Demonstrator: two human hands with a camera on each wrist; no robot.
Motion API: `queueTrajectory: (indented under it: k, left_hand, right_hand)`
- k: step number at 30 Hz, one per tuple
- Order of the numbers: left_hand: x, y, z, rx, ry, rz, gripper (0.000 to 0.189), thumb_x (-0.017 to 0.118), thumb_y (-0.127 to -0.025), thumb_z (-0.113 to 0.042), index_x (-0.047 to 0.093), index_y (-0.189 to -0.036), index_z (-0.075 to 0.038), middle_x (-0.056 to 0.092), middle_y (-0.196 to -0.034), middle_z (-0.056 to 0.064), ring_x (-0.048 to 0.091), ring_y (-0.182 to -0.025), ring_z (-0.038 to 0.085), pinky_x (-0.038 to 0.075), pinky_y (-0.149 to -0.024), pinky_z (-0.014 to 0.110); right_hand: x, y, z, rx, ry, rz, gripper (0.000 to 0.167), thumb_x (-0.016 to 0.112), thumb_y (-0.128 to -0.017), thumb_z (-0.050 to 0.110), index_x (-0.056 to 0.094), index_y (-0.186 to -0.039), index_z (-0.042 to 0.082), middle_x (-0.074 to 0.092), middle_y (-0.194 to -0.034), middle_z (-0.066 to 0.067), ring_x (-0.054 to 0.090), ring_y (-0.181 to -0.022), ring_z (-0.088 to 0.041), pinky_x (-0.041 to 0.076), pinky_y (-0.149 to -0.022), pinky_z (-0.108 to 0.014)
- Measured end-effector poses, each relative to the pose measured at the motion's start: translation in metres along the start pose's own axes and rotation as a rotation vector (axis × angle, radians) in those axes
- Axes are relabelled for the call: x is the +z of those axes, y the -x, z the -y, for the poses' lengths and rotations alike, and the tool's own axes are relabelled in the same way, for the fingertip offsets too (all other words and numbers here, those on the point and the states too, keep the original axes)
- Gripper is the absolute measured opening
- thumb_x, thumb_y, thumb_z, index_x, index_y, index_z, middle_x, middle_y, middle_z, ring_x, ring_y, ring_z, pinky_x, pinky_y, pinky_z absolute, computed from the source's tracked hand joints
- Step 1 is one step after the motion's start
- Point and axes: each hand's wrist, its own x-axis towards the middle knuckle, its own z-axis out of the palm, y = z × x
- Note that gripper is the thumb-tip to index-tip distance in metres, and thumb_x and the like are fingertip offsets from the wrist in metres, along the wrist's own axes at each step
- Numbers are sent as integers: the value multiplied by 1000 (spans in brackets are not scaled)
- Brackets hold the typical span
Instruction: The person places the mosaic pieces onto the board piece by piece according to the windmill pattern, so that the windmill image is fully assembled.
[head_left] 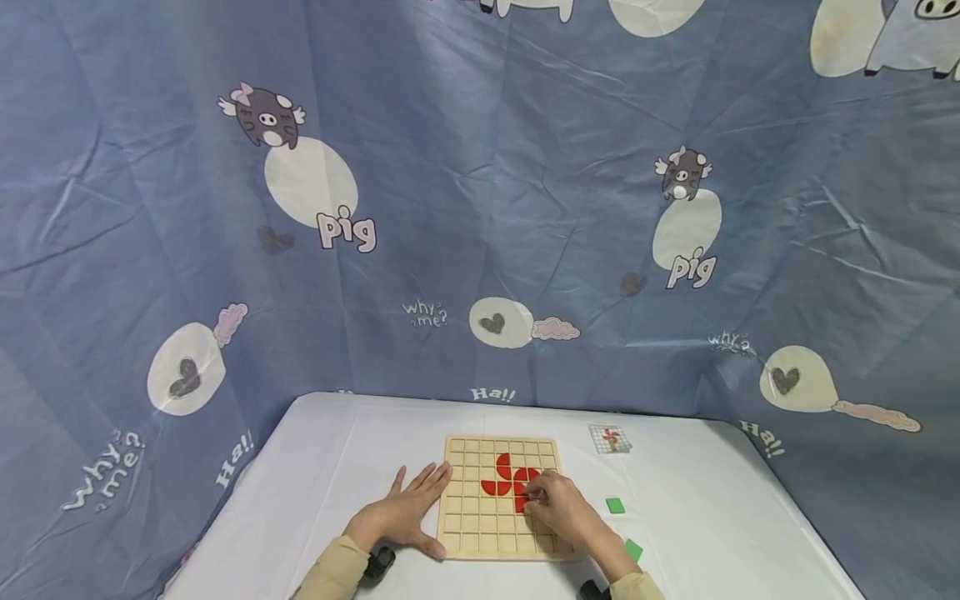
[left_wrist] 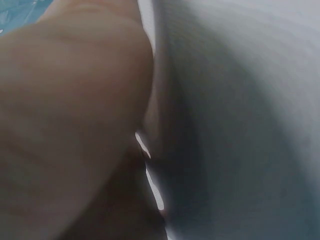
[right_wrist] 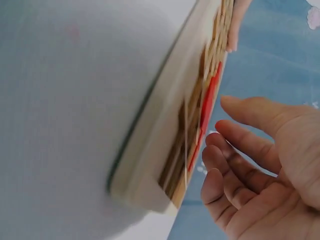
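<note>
A square wooden grid board (head_left: 480,525) lies on the table. Red pieces fill several cells around its middle: rounded pieces (head_left: 503,467) and a lower red piece (head_left: 520,505) partly under the right fingers. My right hand (head_left: 558,504) is over these pieces from the right. In the right wrist view that hand (right_wrist: 265,165) has loosely bent fingers, thumb and index tips apart, nothing between them. My left hand (head_left: 412,508) lies spread at the board's left edge, thumb near the lower corner. The left wrist view shows only blurred skin and white cloth.
Two green pieces (head_left: 615,505) lie right of the board, the nearer one (head_left: 633,550) beside the right forearm. A small card with a gridded picture (head_left: 610,439) is at the back right. The white table (head_left: 712,517) meets a blue printed curtain (head_left: 525,250) behind.
</note>
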Motion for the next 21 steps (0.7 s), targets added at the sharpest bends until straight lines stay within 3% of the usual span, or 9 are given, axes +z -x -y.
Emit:
queueTrajectory:
  k: [11,17,21]
  left_hand:
    - [-2,2,0,12,9,-7,131,71,-59,-72,11,-156,-9,7,-164,8,8,-151,32,-3,-116,67]
    - [-3,2,-1,13,9,-8,130,72,-60,-72,11,-156,-9,7,-164,9,8,-151,32,-2,-116,67]
    - [-1,1,0,8,8,-3,131,70,-59,-74,10,-156,-9,7,-164,8,8,-151,32,-2,-116,67]
  right_hand:
    - [-42,19,-19,68,-88,-27,25,72,-85,11,59,-106,11,60,-102,-2,54,-90,-15,48,-71,-24]
    - [-63,33,-40,113,-147,13,34,71,-80,7,56,-110,13,59,-107,-7,52,-96,-22,47,-76,-32]
    - [-72,43,-53,155,-154,36,38,71,-79,8,54,-112,12,58,-110,-8,51,-98,-24,45,-72,-29]
